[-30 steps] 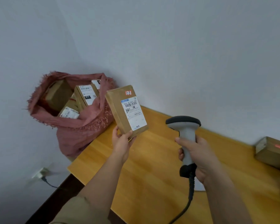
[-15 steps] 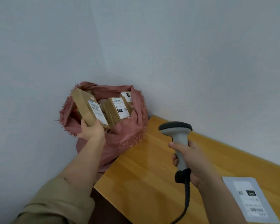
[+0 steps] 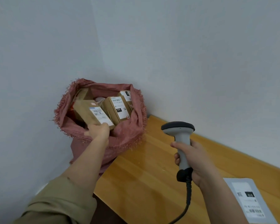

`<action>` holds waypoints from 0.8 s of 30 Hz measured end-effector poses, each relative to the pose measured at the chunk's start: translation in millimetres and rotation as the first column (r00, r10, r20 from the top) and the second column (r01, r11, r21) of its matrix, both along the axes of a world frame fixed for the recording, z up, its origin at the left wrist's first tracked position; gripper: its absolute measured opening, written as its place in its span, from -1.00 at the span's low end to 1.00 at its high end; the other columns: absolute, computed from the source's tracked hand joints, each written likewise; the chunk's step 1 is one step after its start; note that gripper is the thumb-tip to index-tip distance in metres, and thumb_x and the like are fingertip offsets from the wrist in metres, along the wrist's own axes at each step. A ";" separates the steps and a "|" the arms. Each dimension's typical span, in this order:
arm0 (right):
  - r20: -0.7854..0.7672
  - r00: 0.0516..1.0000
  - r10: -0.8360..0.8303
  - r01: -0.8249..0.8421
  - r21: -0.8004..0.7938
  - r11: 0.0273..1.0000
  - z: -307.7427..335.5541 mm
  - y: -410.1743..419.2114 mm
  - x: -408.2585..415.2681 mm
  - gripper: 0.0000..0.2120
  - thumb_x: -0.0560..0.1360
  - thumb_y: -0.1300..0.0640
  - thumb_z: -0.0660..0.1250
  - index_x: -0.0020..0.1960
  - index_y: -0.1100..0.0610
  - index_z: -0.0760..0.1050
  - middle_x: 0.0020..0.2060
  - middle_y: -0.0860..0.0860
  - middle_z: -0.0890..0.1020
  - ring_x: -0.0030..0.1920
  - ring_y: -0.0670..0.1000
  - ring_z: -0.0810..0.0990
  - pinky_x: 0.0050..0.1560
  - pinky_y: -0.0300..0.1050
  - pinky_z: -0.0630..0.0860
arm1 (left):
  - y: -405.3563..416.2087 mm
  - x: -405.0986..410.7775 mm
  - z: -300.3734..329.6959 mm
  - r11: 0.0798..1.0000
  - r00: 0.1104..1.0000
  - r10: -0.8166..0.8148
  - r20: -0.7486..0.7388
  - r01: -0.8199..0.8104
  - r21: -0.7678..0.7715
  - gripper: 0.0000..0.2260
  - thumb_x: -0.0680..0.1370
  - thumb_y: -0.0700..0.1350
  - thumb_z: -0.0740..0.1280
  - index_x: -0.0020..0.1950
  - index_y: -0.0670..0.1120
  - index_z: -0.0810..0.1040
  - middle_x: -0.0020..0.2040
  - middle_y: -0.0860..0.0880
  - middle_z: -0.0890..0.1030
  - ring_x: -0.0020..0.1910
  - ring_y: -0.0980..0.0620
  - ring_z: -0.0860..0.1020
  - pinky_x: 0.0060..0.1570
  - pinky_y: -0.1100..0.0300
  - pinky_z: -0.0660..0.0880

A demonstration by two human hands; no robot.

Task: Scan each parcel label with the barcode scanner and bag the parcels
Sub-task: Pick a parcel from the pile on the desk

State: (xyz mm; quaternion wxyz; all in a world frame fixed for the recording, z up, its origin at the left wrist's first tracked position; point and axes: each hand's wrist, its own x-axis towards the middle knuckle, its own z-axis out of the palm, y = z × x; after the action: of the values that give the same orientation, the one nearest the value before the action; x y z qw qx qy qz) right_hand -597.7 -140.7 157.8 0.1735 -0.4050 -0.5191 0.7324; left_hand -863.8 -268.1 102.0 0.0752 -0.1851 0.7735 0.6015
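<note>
The cardboard parcel is sitting tilted in the mouth of the pink woven sack — the left hand is gripping its lower end, fingers closed around it. The right hand is clasping the barcode scanner upright over the wooden table, near a grey mailer.

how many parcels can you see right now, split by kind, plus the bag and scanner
brown cardboard box parcels: 4, the held box, the box with the 010 label, the box at the bag's right wall and the box at the back
grey mailer parcel on the table: 1
pink bag: 1
barcode scanner: 1
total: 7
</note>
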 end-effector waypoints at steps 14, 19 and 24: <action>0.026 0.989 -0.149 0.150 -0.059 0.987 -21.5 49.8 64.5 -0.81 0.52 0.24 0.41 0.11 0.17 0.51 -0.24 0.11 0.53 -0.47 -0.05 0.50 -0.47 -0.20 0.46 | 81.5 67.7 -5.4 0.986 0.966 -0.147 -0.211 0.127 -0.104 -0.78 0.53 -0.30 0.24 0.11 -0.07 0.50 0.27 -0.08 0.36 -0.07 0.00 0.43 -0.13 0.20 0.42; 0.075 0.963 -0.257 0.262 -0.071 0.962 -40.3 77.4 118.9 -0.80 0.52 0.24 0.41 0.13 0.19 0.50 -0.23 0.13 0.51 -0.47 -0.05 0.49 -0.46 -0.20 0.46 | 141.3 131.8 -30.6 0.910 0.851 -0.413 -0.324 0.376 -0.172 -0.78 0.50 -0.36 0.22 0.00 -0.07 0.49 0.11 -0.09 0.37 -0.21 0.17 0.38 -0.23 0.49 0.37; 0.126 0.914 -0.385 0.399 -0.105 0.911 -66.6 122.0 192.8 -0.81 0.51 0.26 0.41 0.10 0.20 0.49 -0.26 0.13 0.49 -0.47 -0.05 0.49 -0.47 -0.19 0.46 | 199.7 222.7 -80.3 0.647 0.644 -0.758 -0.105 0.721 -0.249 -0.85 0.58 -0.27 0.23 0.06 -0.06 0.50 0.12 -0.07 0.44 -0.10 -0.01 0.47 -0.24 0.19 0.40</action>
State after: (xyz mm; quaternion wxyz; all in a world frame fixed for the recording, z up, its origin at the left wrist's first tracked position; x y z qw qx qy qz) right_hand -404.9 -18.7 91.2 0.2638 -0.5481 -0.3874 0.6927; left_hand -641.0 -68.4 21.8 0.2197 0.2033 0.8368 0.4585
